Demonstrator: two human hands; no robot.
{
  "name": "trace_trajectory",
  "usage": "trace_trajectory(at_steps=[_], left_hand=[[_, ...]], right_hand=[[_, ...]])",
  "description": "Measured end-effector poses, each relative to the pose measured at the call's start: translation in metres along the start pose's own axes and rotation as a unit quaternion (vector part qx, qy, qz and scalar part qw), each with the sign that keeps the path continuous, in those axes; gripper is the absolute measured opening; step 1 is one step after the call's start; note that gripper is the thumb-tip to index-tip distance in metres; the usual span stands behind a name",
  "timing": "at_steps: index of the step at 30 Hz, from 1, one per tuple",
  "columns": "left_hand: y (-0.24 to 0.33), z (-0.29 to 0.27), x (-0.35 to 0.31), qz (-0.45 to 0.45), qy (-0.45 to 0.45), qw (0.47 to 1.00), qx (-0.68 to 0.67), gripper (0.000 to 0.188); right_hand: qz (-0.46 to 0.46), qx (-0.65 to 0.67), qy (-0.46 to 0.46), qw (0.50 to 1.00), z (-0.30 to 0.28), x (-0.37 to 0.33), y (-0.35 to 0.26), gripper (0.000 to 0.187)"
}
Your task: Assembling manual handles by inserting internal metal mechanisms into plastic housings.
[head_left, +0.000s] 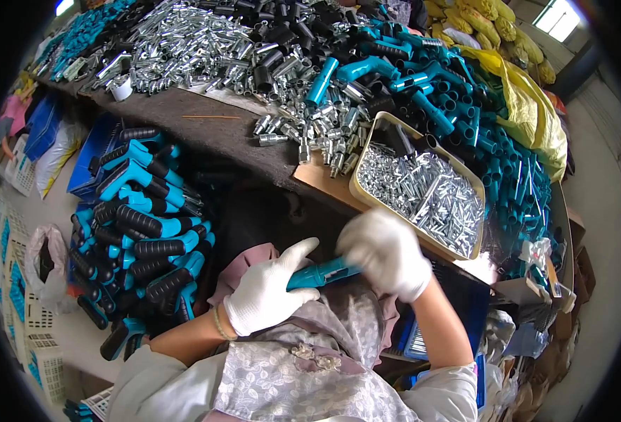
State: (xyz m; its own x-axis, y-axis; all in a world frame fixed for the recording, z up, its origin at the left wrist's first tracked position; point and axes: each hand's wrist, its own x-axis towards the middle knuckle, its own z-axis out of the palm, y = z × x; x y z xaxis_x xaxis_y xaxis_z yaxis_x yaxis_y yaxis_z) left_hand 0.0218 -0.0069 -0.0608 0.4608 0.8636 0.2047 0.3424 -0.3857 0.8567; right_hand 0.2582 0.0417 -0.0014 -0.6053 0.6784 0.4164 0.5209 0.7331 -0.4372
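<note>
A teal plastic tube-shaped housing [324,273] lies across my lap, tilted slightly up to the right. My left hand [264,294], in a white knit glove, holds its left end, with the thumb stretched out above it. My right hand [386,252], gloved alike, is at the housing's right end. That hand is smeared by motion, so its fingers and anything in them cannot be made out. Just beyond it, at the bench edge, sits a cream tray [480,243] of small silver screws and pins, with a dark-handled tool [403,141] lying in it.
Silver metal fittings [184,42] are heaped on the dark bench [177,119], with teal housings [465,112] at the right. Black-and-teal handled tools [145,225] are piled at my left. A white cup [120,88] and a thin stick [212,117] rest near the bench edge.
</note>
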Motion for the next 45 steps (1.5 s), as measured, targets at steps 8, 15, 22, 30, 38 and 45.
trace_trajectory(at_steps=[8, 15, 22, 30, 38, 45], left_hand=[[0.011, -0.001, -0.004, 0.131, 0.043, 0.990, 0.015, 0.053], [0.014, -0.005, 0.000, 0.032, 0.012, 0.995, -0.093, 0.047], [0.004, 0.001, 0.008, -0.175, -0.027, 0.849, -0.499, 0.044], [0.014, 0.016, 0.008, -0.181, 0.020, 0.859, -0.478, 0.043], [0.011, 0.019, 0.001, -0.124, 0.043, 0.902, -0.412, 0.041], [-0.004, 0.018, 0.005, -0.110, -0.048, 0.841, -0.528, 0.042]], right_hand=[[0.270, -0.266, 0.017, 0.925, -0.020, 0.028, 0.074, 0.019], [0.292, -0.234, 0.182, 0.909, -0.021, 0.006, 0.076, 0.012], [0.237, -0.086, 0.324, 0.912, -0.016, -0.002, 0.021, 0.007], [0.223, 0.089, 0.234, 0.942, 0.062, -0.032, -0.046, 0.017], [0.348, 0.516, 0.213, 0.753, 0.062, -0.032, -0.039, 0.024], [0.336, 0.389, 0.079, 0.854, 0.043, -0.012, -0.030, 0.044]])
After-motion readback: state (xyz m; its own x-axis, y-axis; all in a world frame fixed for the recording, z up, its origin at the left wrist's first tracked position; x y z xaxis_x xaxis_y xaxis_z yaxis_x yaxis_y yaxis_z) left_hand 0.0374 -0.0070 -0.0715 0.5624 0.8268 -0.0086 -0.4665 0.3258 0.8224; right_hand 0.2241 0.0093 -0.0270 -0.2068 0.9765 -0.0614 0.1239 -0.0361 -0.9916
